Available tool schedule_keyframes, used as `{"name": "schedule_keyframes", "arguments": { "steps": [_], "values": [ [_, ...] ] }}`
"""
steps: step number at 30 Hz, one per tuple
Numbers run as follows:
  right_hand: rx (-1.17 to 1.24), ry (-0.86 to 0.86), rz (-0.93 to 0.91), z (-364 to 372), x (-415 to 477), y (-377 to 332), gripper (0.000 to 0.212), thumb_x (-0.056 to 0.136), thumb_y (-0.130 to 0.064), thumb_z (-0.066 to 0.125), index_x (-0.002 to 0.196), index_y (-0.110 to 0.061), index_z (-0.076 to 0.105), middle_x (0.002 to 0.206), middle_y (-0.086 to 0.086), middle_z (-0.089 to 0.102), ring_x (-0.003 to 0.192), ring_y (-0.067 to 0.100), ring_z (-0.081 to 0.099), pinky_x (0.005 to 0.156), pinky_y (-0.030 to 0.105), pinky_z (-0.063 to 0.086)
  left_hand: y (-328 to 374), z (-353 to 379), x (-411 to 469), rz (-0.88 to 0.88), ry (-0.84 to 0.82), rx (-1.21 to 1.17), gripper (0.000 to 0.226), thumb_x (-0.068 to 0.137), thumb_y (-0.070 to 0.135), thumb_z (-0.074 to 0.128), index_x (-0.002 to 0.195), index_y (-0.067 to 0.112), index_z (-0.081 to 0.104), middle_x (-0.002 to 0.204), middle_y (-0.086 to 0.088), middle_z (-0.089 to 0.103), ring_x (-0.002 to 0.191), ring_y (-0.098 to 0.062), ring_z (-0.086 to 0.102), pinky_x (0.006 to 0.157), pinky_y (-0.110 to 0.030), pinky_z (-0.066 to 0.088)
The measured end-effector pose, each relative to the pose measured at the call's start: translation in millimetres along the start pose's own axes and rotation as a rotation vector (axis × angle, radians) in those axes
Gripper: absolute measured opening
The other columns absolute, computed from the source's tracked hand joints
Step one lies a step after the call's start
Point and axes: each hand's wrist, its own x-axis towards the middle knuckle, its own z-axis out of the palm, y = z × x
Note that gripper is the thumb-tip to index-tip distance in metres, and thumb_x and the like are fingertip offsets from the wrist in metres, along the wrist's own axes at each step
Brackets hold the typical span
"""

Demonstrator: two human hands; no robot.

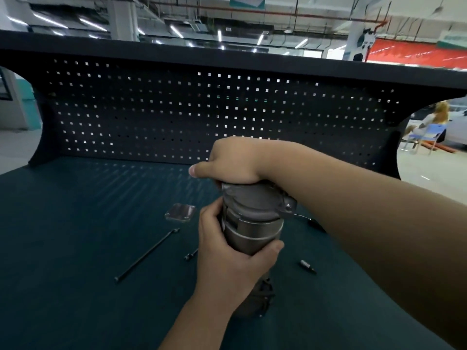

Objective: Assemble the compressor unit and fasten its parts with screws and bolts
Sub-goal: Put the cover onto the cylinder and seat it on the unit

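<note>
Compressor (252, 223): upright, mid-surface (75, 223)
Left hand (232, 258): fingers wrapped round its body
Right hand (235, 160): fingers clasped over its top
Left side: long bolt (147, 253), square plate (180, 212)
Half hidden by left hand: short bolt (191, 255)
Right side: small bit (307, 266)
Behind: pegboard (151, 109)

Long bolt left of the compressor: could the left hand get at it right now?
Not yet, probably: the left hand grips the compressor. The way itself looks free: the long bolt lies bare on the mat left of that hand, so it need only let go while the right hand holds the top.

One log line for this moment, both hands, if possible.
left hand: grips compressor side | right hand: covers its top | long bolt: on table
</note>
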Motion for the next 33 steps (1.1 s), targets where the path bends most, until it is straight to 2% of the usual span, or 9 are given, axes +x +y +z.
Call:
{"name": "schedule_keyframes", "arguments": {
  "steps": [5,10,13,15,17,22,27,29,33],
  "values": [
    [-0.066,0.008,0.045,-2,-13,4,0.066,0.098,-0.049,0.045,0.036,-0.027,0.051,0.065,-0.002,0.041,0.056,0.013,0.040,0.047,0.026,0.027,0,2,0,0.070,-0.055,-0.072,0.090,0.055,0.038,0.080,0.124,0.061,0.027,0.124,0.034,0.048,0.116,-0.001,0.055,0.086,-0.013,0.046],
    [-0.079,0.052,0.070,0,-13,10,0.039,0.099,-0.046,0.040,0.090,-0.017,0.063,0.070,-0.001,0.039,0.064,0.019,0.044,0.051,0.029,0.029,16,2,0,0.416,-0.012,0.270,0.084,0.067,0.035,0.070,0.138,0.037,0.025,0.146,0.004,0.026,0.137,-0.015,0.031,0.108,-0.023,0.032],
    [-0.124,0.108,0.122,2,-23,17,0.027,0.099,-0.026,0.035,0.118,-0.024,0.054,0.074,0.001,0.035,0.061,0.022,0.036,0.051,0.032,0.034,33,8,-3,0.654,-0.027,0.486,0.063,0.074,0.033,0.068,0.131,0.028,0.042,0.143,-0.001,0.034,0.138,-0.023,0.029,0.114,-0.039,0.026],
    [-0.118,0.194,0.186,5,-34,20,0.018,0.098,-0.021,0.036,0.088,-0.018,0.050,0.076,0.003,0.039,0.061,0.020,0.035,0.054,0.034,0.039,40,12,-6,0.706,-0.044,0.524,0.054,0.077,0.030,0.067,0.126,0.024,0.047,0.134,0.003,0.044,0.134,-0.022,0.037,0.114,-0.048,0.027],
    [-0.116,0.230,0.223,5,-42,22,0.035,0.099,-0.026,0.036,0.065,-0.020,0.037,0.074,0.000,0.041,0.062,0.019,0.037,0.068,0.038,0.044,42,15,-10,0.744,0.002,0.529,0.044,0.079,0.027,0.067,0.119,0.022,0.050,0.123,0.003,0.049,0.124,-0.022,0.046,0.111,-0.051,0.031],
    [0.051,0.138,0.100,-10,-59,45,0.048,0.099,-0.049,0.038,0.065,-0.018,0.050,0.068,-0.004,0.048,0.065,0.014,0.047,0.059,0.029,0.035,44,17,-8,0.799,0.100,0.490,0.037,0.077,0.031,0.070,0.106,0.019,0.052,0.110,0.002,0.051,0.111,-0.022,0.052,0.107,-0.048,0.036],
    [0.427,0.211,0.064,-10,-73,71,0.047,0.097,-0.045,0.046,0.066,-0.019,0.071,0.062,-0.009,0.066,0.058,0.003,0.058,0.055,0.019,0.039,47,14,0,0.715,0.082,0.381,0.035,0.075,0.028,0.071,0.100,0.016,0.049,0.105,0.003,0.051,0.110,-0.013,0.049,0.100,-0.050,0.043],
    [0.635,0.213,0.026,-8,-78,80,0.046,0.097,-0.042,0.046,0.067,-0.019,0.075,0.070,-0.010,0.073,0.064,0.001,0.064,0.067,0.019,0.047,48,14,-3,0.705,0.111,0.354,0.034,0.075,0.028,0.072,0.096,0.015,0.048,0.102,0.003,0.051,0.108,-0.012,0.049,0.098,-0.051,0.044],
    [1.164,0.172,-0.014,9,-89,97,0.039,0.092,-0.036,0.051,0.071,-0.015,0.076,0.087,0.014,0.075,0.084,0.029,0.071,0.084,0.039,0.055,47,4,-9,0.652,0.111,0.269,0.032,0.074,0.026,0.072,0.094,0.016,0.048,0.099,0.006,0.051,0.108,-0.017,0.055,0.100,-0.039,0.045]
  ]
}}
